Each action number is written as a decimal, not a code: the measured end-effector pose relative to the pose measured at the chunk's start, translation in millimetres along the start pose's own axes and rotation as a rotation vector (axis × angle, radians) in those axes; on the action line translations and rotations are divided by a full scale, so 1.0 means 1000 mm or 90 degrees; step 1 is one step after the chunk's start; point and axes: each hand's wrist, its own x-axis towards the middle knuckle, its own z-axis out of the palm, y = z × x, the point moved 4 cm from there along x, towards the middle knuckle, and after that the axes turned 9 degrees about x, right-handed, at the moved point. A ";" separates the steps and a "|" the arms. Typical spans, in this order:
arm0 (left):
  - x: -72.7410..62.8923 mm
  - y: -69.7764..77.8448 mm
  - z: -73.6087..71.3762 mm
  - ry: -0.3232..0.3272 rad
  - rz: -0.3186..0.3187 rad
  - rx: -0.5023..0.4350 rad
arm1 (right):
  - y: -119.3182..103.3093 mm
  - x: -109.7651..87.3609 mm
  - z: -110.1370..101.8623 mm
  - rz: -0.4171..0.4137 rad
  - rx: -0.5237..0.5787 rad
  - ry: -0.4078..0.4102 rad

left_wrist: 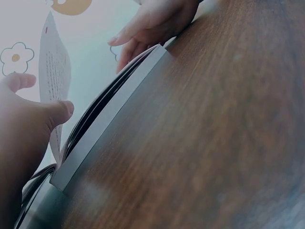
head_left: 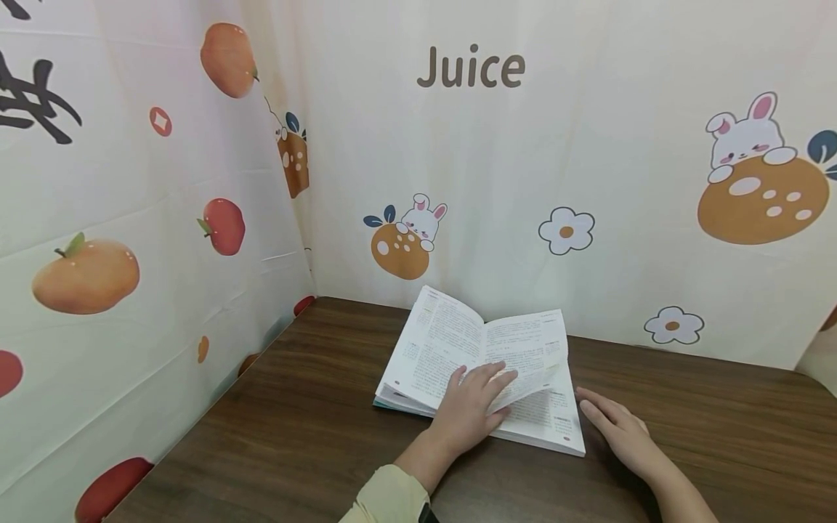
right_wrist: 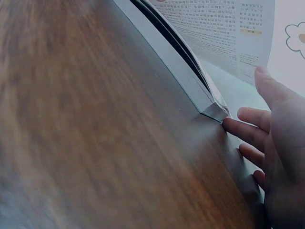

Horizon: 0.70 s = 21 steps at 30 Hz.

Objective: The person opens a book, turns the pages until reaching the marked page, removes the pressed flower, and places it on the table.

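Observation:
An open book (head_left: 445, 341) with printed white pages lies on the brown table. One page (head_left: 532, 381) stands raised from its right half; the left wrist view shows this page (left_wrist: 53, 71) upright. My left hand (head_left: 467, 410) is over the lower middle of the book, fingers spread loosely against the raised page, thumb near its bottom edge. Beside the book's right edge, my right hand (head_left: 617, 428) rests with relaxed fingers. In the right wrist view, that hand's index fingertip (right_wrist: 231, 125) is right at the corner of the page block (right_wrist: 162, 57).
A pale curtain (head_left: 484, 167) printed with fruit, rabbits and flowers hangs behind the table, and another printed curtain (head_left: 163, 189) lines the left side. Dark wood tabletop (head_left: 294, 421) extends around the book.

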 end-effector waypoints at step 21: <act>0.000 -0.004 -0.010 0.173 0.001 -0.041 | -0.001 -0.001 0.001 0.024 0.001 -0.012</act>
